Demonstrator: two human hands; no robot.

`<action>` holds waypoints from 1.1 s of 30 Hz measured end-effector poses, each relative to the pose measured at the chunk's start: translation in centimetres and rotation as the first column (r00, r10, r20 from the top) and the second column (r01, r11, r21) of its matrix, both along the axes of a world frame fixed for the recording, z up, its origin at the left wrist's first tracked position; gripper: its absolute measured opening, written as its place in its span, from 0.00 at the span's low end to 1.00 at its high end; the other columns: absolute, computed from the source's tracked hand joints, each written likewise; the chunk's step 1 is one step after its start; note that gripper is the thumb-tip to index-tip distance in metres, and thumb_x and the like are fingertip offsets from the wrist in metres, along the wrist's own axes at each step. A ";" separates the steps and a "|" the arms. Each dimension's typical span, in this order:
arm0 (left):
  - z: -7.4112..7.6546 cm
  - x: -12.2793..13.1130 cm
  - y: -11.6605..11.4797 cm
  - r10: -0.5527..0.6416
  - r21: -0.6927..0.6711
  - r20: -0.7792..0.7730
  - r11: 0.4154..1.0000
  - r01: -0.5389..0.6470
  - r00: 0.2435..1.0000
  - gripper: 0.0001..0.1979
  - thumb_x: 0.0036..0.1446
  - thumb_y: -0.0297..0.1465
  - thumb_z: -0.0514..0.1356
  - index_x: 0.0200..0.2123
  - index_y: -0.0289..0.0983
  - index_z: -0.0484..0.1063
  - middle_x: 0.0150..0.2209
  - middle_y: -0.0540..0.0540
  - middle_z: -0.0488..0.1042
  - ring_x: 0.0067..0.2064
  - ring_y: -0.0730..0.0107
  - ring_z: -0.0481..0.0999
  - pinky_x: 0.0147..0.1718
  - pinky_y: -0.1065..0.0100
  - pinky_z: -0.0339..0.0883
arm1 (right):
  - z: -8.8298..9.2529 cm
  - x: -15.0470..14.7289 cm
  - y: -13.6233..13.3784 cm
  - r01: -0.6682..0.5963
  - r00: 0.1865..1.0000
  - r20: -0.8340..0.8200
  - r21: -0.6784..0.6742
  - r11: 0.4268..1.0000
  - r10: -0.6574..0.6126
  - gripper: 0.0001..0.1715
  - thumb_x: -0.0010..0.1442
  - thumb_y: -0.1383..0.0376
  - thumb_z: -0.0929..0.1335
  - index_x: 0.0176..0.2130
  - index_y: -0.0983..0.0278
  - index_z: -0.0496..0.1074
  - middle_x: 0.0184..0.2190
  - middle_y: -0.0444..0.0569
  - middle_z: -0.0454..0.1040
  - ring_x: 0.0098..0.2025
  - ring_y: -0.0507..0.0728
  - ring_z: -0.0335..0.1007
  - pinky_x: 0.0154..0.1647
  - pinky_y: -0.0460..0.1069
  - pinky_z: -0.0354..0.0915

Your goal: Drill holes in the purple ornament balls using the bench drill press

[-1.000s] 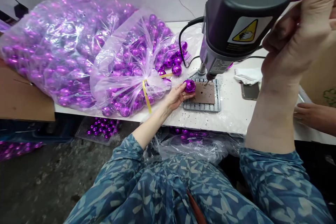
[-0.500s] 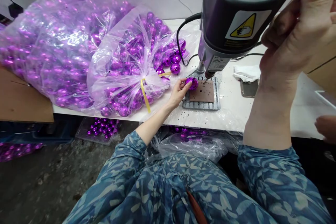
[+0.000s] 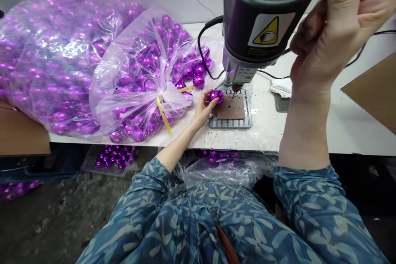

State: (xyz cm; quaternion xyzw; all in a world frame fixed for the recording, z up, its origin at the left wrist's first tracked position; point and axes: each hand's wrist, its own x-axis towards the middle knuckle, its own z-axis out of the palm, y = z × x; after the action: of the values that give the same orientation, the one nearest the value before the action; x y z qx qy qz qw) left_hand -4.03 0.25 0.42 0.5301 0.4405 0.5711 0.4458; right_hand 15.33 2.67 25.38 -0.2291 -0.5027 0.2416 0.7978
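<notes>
My left hand (image 3: 203, 107) pinches a shiny purple faceted ball (image 3: 216, 96) between thumb and fingers. It holds the ball at the left back corner of a brown board (image 3: 236, 109), which has a dark hole in it and lies on a grey slotted metal base (image 3: 248, 123). Over the board hangs the black-headed drill press (image 3: 269, 4), its thin bit (image 3: 233, 95) to the right of the ball. High at the right, my right hand (image 3: 343, 24) is curled beside the drill head; whatever its fingers grip is hidden.
A large clear bag of purple balls (image 3: 68, 57) and a smaller tied one (image 3: 139, 90) fill the left side. Loose balls (image 3: 198, 81) lie near its yellow tie. Dark shavings dot the white table (image 3: 266, 132). A phone (image 3: 281, 103) lies under white tissue; cardboard (image 3: 375, 90) stands right.
The view has shifted, so most things appear further left. A blurred hand or finger at the right edge is gone. Both my hands keep nearly the same positions by the drill press.
</notes>
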 end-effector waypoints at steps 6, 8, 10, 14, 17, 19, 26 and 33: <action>0.3 0.5 -0.8 -0.003 -0.008 0.079 1.000 0.003 0.997 0.37 0.52 0.57 0.75 0.57 0.43 0.74 0.52 0.42 0.81 0.54 0.61 0.82 0.58 0.58 0.74 | -0.2 0.1 0.3 0.035 0.999 0.031 -0.023 0.999 -0.034 0.35 0.42 0.34 0.72 0.26 0.61 0.67 0.13 0.33 0.52 0.13 0.44 0.45 0.13 0.48 0.37; 0.7 0.6 -1.1 0.017 -0.024 0.104 1.000 -0.014 0.994 0.36 0.53 0.56 0.75 0.58 0.43 0.74 0.54 0.42 0.81 0.55 0.61 0.81 0.60 0.58 0.74 | -0.3 0.0 0.5 0.063 0.997 0.034 -0.005 0.998 -0.063 0.39 0.43 0.29 0.71 0.26 0.61 0.66 0.13 0.33 0.51 0.13 0.43 0.43 0.13 0.49 0.35; 1.0 0.5 -1.3 0.049 -0.046 0.093 0.998 -0.045 0.994 0.36 0.52 0.56 0.75 0.58 0.44 0.74 0.54 0.42 0.81 0.55 0.61 0.81 0.60 0.59 0.74 | -0.3 -0.1 0.6 0.085 0.996 0.031 0.001 0.996 -0.085 0.41 0.46 0.27 0.69 0.26 0.62 0.65 0.13 0.33 0.50 0.13 0.43 0.42 0.13 0.49 0.33; 1.2 0.4 -1.7 0.078 -0.045 0.044 0.996 -0.076 0.996 0.40 0.48 0.59 0.76 0.57 0.43 0.75 0.51 0.43 0.80 0.51 0.61 0.81 0.56 0.60 0.75 | -0.5 -0.1 0.7 0.107 0.993 0.046 -0.015 0.994 -0.106 0.43 0.47 0.25 0.68 0.26 0.62 0.66 0.14 0.34 0.48 0.13 0.43 0.40 0.12 0.50 0.34; 0.9 0.4 -1.8 0.113 -0.043 0.037 0.993 -0.112 0.993 0.43 0.45 0.62 0.76 0.57 0.44 0.75 0.49 0.44 0.80 0.48 0.64 0.81 0.53 0.62 0.75 | -0.5 -0.1 0.4 0.120 0.990 0.081 -0.044 0.992 -0.116 0.45 0.43 0.22 0.67 0.27 0.60 0.66 0.14 0.35 0.48 0.14 0.44 0.39 0.14 0.51 0.38; 0.6 0.5 -2.0 0.153 -0.041 0.040 0.988 -0.152 0.987 0.43 0.46 0.62 0.75 0.57 0.44 0.74 0.48 0.45 0.79 0.47 0.65 0.81 0.53 0.63 0.75 | -0.5 -0.2 0.1 0.137 0.986 0.099 -0.063 0.989 -0.131 0.46 0.45 0.21 0.63 0.27 0.59 0.65 0.15 0.36 0.48 0.15 0.45 0.39 0.16 0.53 0.39; -0.4 1.2 -3.4 0.201 0.035 0.052 0.979 -0.203 0.978 0.37 0.54 0.60 0.73 0.57 0.44 0.74 0.52 0.43 0.79 0.52 0.64 0.81 0.57 0.64 0.75 | -0.4 -0.5 -0.6 0.170 0.978 0.141 -0.099 0.981 -0.155 0.45 0.55 0.22 0.58 0.30 0.59 0.65 0.18 0.37 0.47 0.18 0.45 0.42 0.20 0.51 0.46; -0.4 1.2 -3.1 0.180 0.055 0.031 0.982 -0.181 0.983 0.35 0.54 0.59 0.73 0.57 0.44 0.76 0.54 0.42 0.80 0.54 0.60 0.82 0.59 0.59 0.76 | -0.4 -0.6 -0.3 0.157 0.983 0.116 -0.101 0.982 -0.145 0.47 0.50 0.20 0.58 0.28 0.60 0.64 0.16 0.35 0.46 0.16 0.44 0.38 0.17 0.48 0.42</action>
State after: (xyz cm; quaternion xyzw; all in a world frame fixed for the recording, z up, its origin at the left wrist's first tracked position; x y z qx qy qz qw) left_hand -2.79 -2.83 0.06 0.4932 0.4643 0.6285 0.3823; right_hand 14.77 2.38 25.03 -0.3229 -0.5123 0.1951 0.7716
